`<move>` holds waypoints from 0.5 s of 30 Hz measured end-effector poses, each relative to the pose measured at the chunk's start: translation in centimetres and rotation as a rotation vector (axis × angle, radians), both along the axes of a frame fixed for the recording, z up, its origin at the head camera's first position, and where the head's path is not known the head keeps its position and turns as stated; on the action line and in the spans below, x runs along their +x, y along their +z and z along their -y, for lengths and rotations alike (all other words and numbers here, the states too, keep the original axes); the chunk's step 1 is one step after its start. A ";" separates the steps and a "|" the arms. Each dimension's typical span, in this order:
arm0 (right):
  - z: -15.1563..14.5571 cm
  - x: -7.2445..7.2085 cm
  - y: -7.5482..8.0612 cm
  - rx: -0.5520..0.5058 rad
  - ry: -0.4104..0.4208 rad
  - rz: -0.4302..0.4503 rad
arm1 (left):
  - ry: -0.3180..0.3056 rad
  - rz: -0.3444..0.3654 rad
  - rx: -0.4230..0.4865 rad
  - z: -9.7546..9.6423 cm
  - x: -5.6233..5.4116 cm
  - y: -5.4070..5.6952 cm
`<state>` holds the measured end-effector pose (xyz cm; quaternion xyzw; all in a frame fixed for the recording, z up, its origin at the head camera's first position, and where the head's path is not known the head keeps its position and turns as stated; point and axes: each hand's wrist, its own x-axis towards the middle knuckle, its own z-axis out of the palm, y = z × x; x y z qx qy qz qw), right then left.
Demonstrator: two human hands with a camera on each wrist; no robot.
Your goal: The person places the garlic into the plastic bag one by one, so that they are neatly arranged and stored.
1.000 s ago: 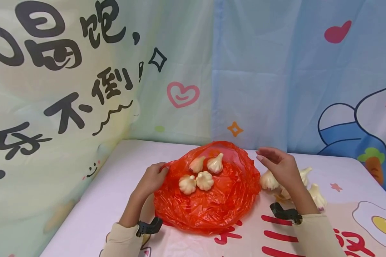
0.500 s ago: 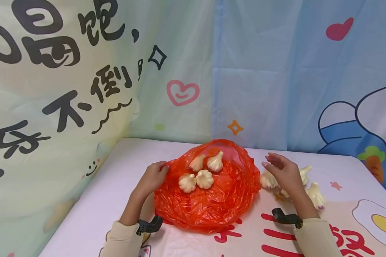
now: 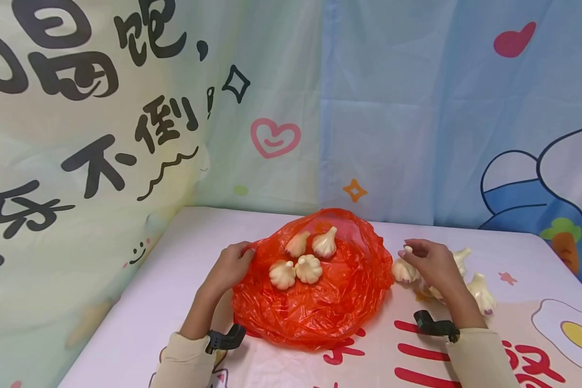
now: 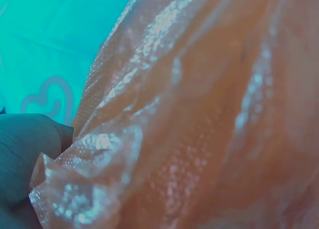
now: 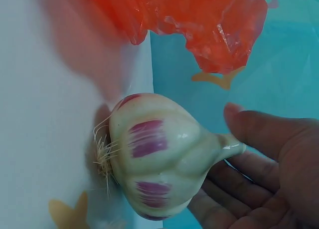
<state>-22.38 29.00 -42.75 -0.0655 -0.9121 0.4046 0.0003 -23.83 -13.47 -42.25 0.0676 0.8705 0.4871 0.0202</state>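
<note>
Right hand [image 3: 434,263] brackets the stem [image 5: 232,145] of a garlic bulb [image 5: 159,156].

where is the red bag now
In the head view, the red bag lies on the table between the left hand, which grips its edge, and the garlic bulbs by the right hand.

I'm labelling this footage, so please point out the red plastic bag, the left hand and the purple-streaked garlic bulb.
Red plastic bag [image 3: 315,318], head view: its crumpled near side.
Left hand [image 3: 231,265], head view: the back of it.
Purple-streaked garlic bulb [image 5: 162,156], right wrist view: its round body.
</note>
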 end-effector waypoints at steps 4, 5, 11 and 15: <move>0.1 0.0 0.0 0.031 0.008 0.031 | 0.002 0.002 0.002 0.1 0.1 0.1; 0.1 0.0 -0.1 0.037 0.008 0.034 | 0.002 0.001 0.003 0.1 0.1 0.1; 0.1 0.0 -0.1 0.056 0.007 0.017 | 0.003 -0.004 0.004 0.1 0.1 0.1; 0.1 0.1 0.1 0.065 -0.003 -0.050 | -0.002 -0.009 0.008 0.1 0.1 0.1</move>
